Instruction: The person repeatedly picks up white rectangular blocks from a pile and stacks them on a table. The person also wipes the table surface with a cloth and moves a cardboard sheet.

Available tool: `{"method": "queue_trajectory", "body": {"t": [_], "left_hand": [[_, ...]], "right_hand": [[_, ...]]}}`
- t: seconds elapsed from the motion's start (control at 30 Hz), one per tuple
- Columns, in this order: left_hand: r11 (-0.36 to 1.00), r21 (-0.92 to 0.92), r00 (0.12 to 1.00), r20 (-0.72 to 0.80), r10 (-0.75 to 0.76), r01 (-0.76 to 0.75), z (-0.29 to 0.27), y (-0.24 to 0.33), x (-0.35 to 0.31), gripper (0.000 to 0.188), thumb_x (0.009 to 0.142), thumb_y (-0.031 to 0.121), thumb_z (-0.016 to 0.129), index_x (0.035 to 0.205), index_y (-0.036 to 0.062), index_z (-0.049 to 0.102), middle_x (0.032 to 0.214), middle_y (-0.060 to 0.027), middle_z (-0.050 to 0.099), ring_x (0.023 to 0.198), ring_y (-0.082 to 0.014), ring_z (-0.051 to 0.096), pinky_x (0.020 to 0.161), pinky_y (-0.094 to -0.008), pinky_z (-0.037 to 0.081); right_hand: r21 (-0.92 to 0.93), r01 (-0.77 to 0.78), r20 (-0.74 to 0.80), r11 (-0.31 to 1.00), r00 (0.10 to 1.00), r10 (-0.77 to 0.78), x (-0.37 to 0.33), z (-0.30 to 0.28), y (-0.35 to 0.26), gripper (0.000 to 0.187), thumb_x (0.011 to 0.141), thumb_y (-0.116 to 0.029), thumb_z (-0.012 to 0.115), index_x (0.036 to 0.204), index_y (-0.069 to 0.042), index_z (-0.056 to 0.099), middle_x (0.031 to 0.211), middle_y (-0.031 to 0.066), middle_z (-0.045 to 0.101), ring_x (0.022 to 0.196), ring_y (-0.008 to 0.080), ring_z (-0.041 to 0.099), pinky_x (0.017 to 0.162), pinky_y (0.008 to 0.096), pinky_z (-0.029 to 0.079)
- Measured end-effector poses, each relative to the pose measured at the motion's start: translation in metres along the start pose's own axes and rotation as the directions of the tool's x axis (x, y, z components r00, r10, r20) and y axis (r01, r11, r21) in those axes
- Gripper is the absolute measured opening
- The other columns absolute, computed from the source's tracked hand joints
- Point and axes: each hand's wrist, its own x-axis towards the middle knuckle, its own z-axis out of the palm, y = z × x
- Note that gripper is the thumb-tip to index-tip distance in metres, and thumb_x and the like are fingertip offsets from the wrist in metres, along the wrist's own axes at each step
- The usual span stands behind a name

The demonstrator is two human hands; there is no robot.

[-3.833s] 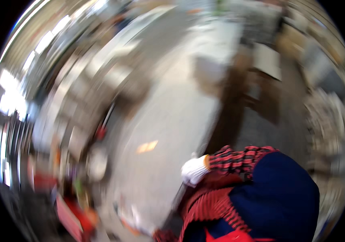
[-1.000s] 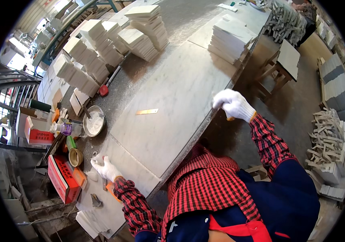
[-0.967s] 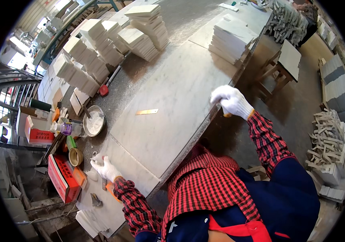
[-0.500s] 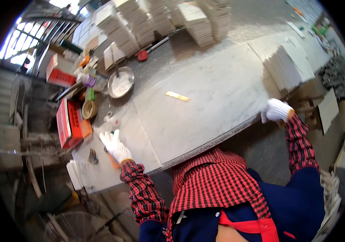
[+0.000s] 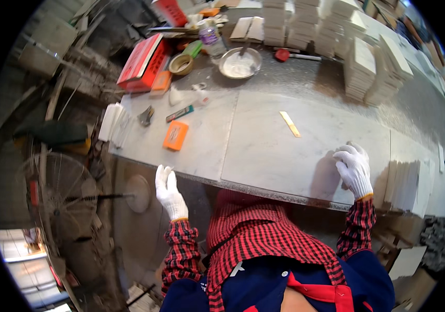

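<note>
The worktop (image 5: 264,156), pale slabs with a dusty grey area behind, runs across the view in front of the person. A cluster of pale tile stacks (image 5: 360,65) stands at the worktop's far right, and a lower tile stack (image 5: 403,182) sits at its right front. A red box (image 5: 143,62) is at the worktop's far left corner.

Both forearms, in red-and-black checked sleeves, reach forward and are held wide apart. The left hand (image 5: 170,192), white-gloved, is in front of the worktop's near edge, over the floor — fingers extended away from the body and slightly parted, with nothing visible in them. The right hand (image 5: 354,169), also gloved, is above the worktop's right front part, fingers loosely bent toward the left and thumb apart; whether it touches the surface cannot be told.

A metal bowl (image 5: 256,61) of white powder sits toward the worktop's back. An orange box (image 5: 175,135) lies near its left front edge, and a thin yellow strip (image 5: 289,124) lies flat — well apart from both hands — near its middle.
</note>
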Motion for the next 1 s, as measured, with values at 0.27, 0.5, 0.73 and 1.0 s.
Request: {"method": "queue_trajectory", "body": {"t": [0.27,0.5,0.73,1.0], "left_hand": [[0.657,0.681,0.799,0.568,-0.195,-0.323,-0.239,-0.192,-0.047,0.036,0.095,0.014,0.063,0.128,0.0005,0.069,0.133,-0.0184,0.068,0.124,-0.029,0.064,0.106,-0.0356,0.049],[0.49,0.701,0.467,0.248,-0.849,0.518,-0.265,-0.218,-0.038,0.042,0.098,0.028,0.054,0.13,0.0026,0.066,0.126,-0.0205,0.069,0.113,-0.0347,0.067,0.098,-0.0385,0.053],[0.818,0.346,0.855,0.077,-0.512,0.459,-0.346,-0.184,0.042,0.052,0.096,0.034,0.065,0.136,0.0007,0.064,0.132,-0.0184,0.069,0.126,-0.0272,0.064,0.107,-0.035,0.046],[0.767,0.106,0.696,-0.513,-0.503,0.633,-0.473,-0.207,-0.051,0.05,0.095,0.033,0.064,0.135,0.002,0.065,0.131,-0.0169,0.07,0.124,-0.0271,0.064,0.107,-0.0356,0.047]], "right_hand": [[0.207,0.079,0.082,0.975,0.992,-0.097,0.026,0.014,-0.09,0.017,0.078,-0.007,0.069,0.095,-0.009,0.073,0.103,0.011,0.071,0.1,0.0346,0.065,0.09,0.0442,0.051],[0.503,0.325,0.212,0.801,0.852,-0.479,0.035,0.084,-0.274,0.013,0.074,-0.013,0.07,0.087,-0.013,0.072,0.091,0.0082,0.071,0.089,0.0337,0.067,0.081,0.0467,0.054],[0.591,0.614,0.244,0.523,0.482,-0.841,0.091,0.2,-0.471,0.013,0.076,-0.015,0.069,0.085,-0.014,0.077,0.091,0.0046,0.074,0.088,0.0299,0.069,0.077,0.0425,0.056],[0.506,0.789,0.552,0.35,0.016,-0.834,0.137,0.305,-0.646,0.024,0.081,-0.02,0.06,0.09,-0.016,0.082,0.09,0.0141,0.076,0.086,0.0351,0.072,0.076,0.0493,0.057]]}}
